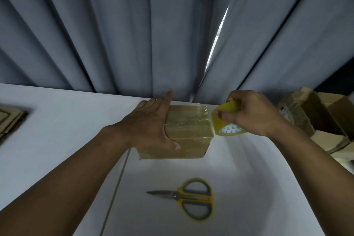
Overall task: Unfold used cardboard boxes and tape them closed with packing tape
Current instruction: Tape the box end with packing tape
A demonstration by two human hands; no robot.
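Bottom centre: yellow-and-grey-handled steel scissors lie flat on the white table, blades together, tips pointing to frame left. There is bare tabletop on every side of them, and they are well apart from the box above. A thin seam in the tabletop runs from the lower left up toward the box's near left corner.

Mid-frame: a small brown cardboard box sits closed near the table's far edge. Its near bottom edge is ragged at the left corner. Clear tape crosses its top lengthwise.

The left hand lies over the box's left end, fingers straight and slightly apart, forefinger lifted past the far edge, thumb flat against the near face. The right hand sits just off the box's right end, fingers and thumb clamped on a yellowish roll of clear packing tape. A short strip stretches from the roll to the box's top right edge.

Right edge of frame: a stack of brown cardboard boxes, some open, close behind the right wrist. Left edge: flattened brown cardboard, with wide bare table between it and the left hand.

Far: a blue-grey pleated curtain hangs directly behind the table's far edge, with a narrow bright slit right of centre.
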